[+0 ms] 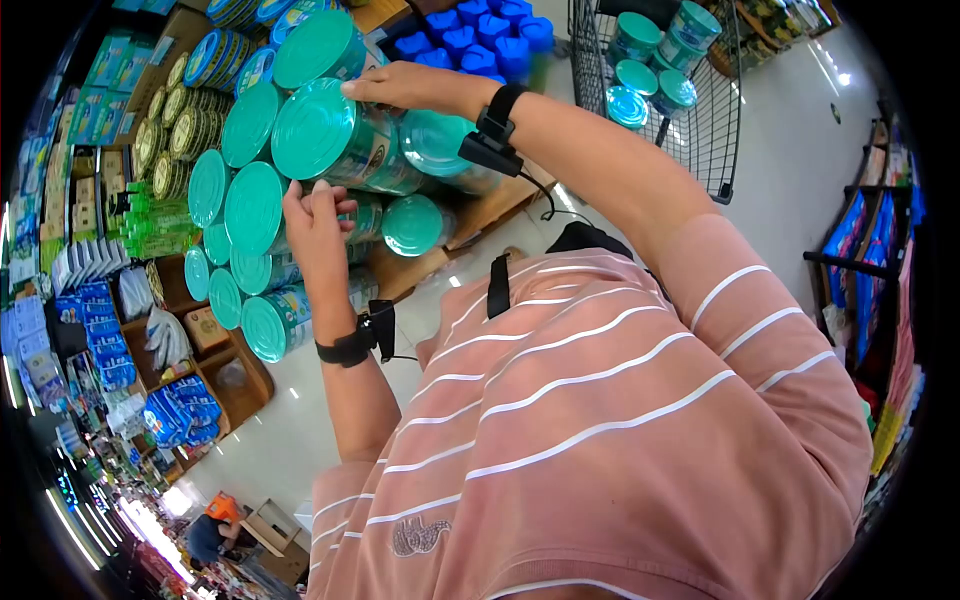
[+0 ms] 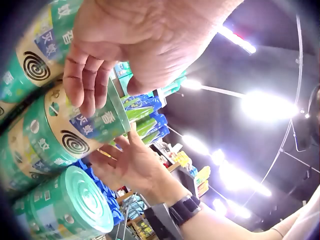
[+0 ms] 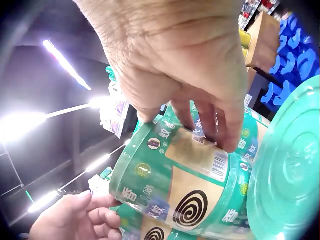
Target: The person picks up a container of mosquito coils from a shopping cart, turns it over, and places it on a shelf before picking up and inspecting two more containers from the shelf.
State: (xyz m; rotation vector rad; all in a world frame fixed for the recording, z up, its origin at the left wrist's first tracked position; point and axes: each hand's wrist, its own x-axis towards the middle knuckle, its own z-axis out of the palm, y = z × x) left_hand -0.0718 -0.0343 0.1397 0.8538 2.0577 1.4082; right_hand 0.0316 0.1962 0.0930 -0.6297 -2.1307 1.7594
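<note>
In the head view my right hand [image 1: 410, 85] grips a clear tub with a green lid [image 1: 312, 130] within a stack of similar tubs. The right wrist view shows thumb and fingers of the right hand [image 3: 185, 65] spread around this tub [image 3: 150, 170], which has a spiral printed on its label. My left hand [image 1: 318, 225] is just below, its fingers loosely bent. In the left wrist view the left fingers [image 2: 90, 82] lie over the tub's side [image 2: 82, 135]; whether they bear weight cannot be told.
Blue bottles [image 1: 475, 40] stand behind the stack. A wire cart [image 1: 725, 150] holding several green-lidded tubs [image 1: 637, 35] is at the upper right. Shelves with yellow tins [image 1: 195, 130] and blue packs [image 1: 183, 412] lie on the left. A person [image 1: 207, 537] is at the lower left.
</note>
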